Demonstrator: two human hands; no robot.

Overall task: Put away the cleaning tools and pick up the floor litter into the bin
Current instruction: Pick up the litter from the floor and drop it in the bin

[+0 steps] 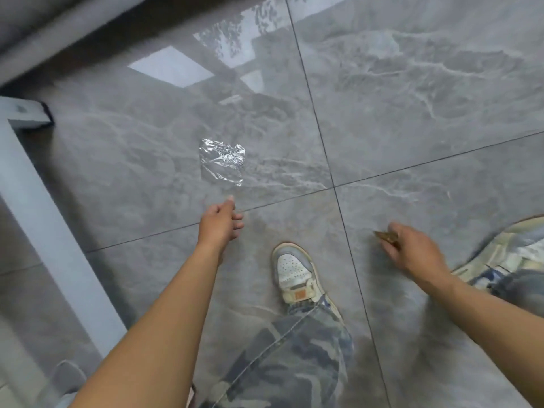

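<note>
- Glossy grey marbled floor tiles (pixel 412 98) fill the view, mirroring windows and foliage; a pale frame leg (pixel 44 219) runs down the left edge.
- Litter pick-up looks to be the step in hand: a crumpled clear plastic wrapper (pixel 222 161) lies flat on the tile, just beyond the left hand (pixel 220 220).
- That left hand holds nothing, its fingers loosely apart and a little curled, near the wrapper but not touching it.
- The right hand (pixel 412 250) pinches a small brown scrap (pixel 387 237) in curled fingers, near a white sneaker (pixel 294 272).
- The next move likely calls for a fingertip pinch on a raised crease, since the film lies thin against the tile.
- No bin or cleaning tools are in view; the scrap is too blurred to identify, and the second shoe (pixel 512 245) is cut off by the right edge.
</note>
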